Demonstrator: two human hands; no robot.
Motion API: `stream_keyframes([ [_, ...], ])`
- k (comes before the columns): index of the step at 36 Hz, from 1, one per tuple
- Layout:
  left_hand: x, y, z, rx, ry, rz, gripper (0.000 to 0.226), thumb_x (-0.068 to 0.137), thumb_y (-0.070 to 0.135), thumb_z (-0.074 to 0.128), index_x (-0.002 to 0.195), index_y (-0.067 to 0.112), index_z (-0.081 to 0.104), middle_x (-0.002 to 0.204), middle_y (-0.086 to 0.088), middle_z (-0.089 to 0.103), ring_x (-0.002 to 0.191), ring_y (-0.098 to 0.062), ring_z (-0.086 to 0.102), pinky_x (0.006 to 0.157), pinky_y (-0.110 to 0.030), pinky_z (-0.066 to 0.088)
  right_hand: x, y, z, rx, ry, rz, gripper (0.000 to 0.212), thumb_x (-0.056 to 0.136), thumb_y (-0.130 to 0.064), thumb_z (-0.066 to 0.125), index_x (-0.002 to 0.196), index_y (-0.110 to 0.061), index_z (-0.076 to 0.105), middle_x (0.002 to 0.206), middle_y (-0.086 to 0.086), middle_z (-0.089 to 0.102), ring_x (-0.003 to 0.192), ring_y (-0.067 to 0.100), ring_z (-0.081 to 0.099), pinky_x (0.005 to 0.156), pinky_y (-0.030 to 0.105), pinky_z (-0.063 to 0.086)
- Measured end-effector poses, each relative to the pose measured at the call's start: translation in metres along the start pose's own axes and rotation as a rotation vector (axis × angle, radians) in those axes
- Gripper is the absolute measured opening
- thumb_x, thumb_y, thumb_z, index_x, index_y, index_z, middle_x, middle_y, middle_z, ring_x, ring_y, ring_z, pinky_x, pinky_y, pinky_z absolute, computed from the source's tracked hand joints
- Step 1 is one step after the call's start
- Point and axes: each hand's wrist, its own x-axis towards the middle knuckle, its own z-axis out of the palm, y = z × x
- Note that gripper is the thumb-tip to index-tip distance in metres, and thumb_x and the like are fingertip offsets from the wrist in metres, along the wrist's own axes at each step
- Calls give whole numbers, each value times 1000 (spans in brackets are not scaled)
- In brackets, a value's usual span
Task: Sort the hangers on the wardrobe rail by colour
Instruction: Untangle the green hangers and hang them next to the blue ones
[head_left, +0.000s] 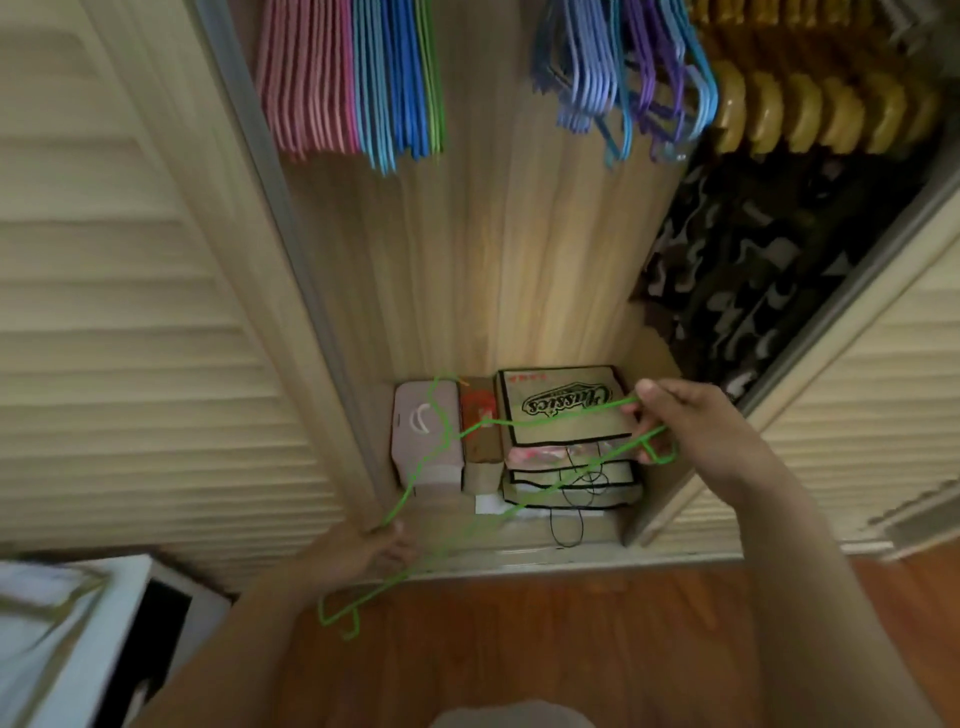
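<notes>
A thin green hanger (545, 488) lies across the lower wardrobe opening, held by both hands. My left hand (363, 553) pinches one shoulder end near the wardrobe's bottom sill. My right hand (685, 421) grips the other end, above the stacked bags. At the top, hangers dangle in groups: pink ones (306, 78) at the left, then blue ones (389, 83), then a few green ones (434, 73). Further right hangs a mixed bunch of blue and purple hangers (623, 78), then yellow wooden ones (810, 109). The rail itself is out of view.
On the wardrobe floor stand a pale pink box (426, 441), a brown carton (483, 441) and stacked printed bags (566, 410). A camouflage garment (753, 270) hangs at the right. Louvred doors (130, 286) flank the opening. A white unit (78, 623) stands at lower left.
</notes>
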Motion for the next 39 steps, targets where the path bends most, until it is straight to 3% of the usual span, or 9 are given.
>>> stream_keyframes([
  [4,-18,4,4,-67,-240,-139,40,106,45,45,116,14,68,104,-4,79,93,-16,74,72,-26,48,22,47,3,-331,196,106,29,103,-38,51,90,-14,61,92,16,68,84,32,64,68,30,43],
  [8,-24,16,4,-290,-266,-137,46,107,40,44,125,2,62,117,-15,75,108,-31,74,75,-40,61,19,62,15,-522,205,126,35,102,-41,47,106,-11,64,104,15,66,101,35,62,82,36,42],
  [12,-27,45,14,-617,-193,-205,36,108,33,47,122,4,64,115,-20,75,101,-37,74,78,-50,61,-9,33,46,-182,-181,147,23,104,-33,51,99,-17,67,89,0,69,79,20,63,76,39,52],
  [16,-25,71,28,-773,-157,-232,29,104,14,52,129,2,60,111,-22,71,87,-34,77,62,-43,61,-41,7,72,-73,-614,127,34,105,-42,47,125,-20,64,115,3,69,101,21,71,94,41,58],
  [20,-28,95,40,-775,-142,-203,32,107,20,48,134,5,57,88,-16,72,67,-26,73,58,-35,54,-63,-8,89,-83,-916,76,46,102,-49,38,135,-24,58,129,-1,62,116,17,64,99,36,55],
  [24,-31,114,49,-757,-122,-179,23,106,23,53,118,6,63,75,-12,68,66,-24,67,66,-35,50,-66,-11,95,-97,-907,50,58,96,-58,35,139,-23,55,129,-3,59,109,10,60,100,37,54],
  [28,-34,124,55,-791,-113,-140,25,105,19,52,124,4,60,100,-21,68,74,-28,68,65,-36,55,-60,-8,88,-110,-821,33,61,92,-64,34,135,-29,59,115,-14,63,109,5,57,100,35,54],
  [33,-33,129,64,-910,-108,-165,34,107,19,49,135,-1,53,114,-26,66,84,-28,66,52,-29,59,-57,-8,81,-14,-789,77,56,94,-60,38,135,-27,60,123,-2,61,114,13,58,95,36,57],
  [39,-30,135,73,-955,-132,-202,50,110,39,45,143,2,46,135,-26,60,107,-31,69,63,-35,59,-59,-11,90,-269,-778,6,52,102,-52,49,151,-37,37,118,-15,59,103,2,62,88,22,53],
])
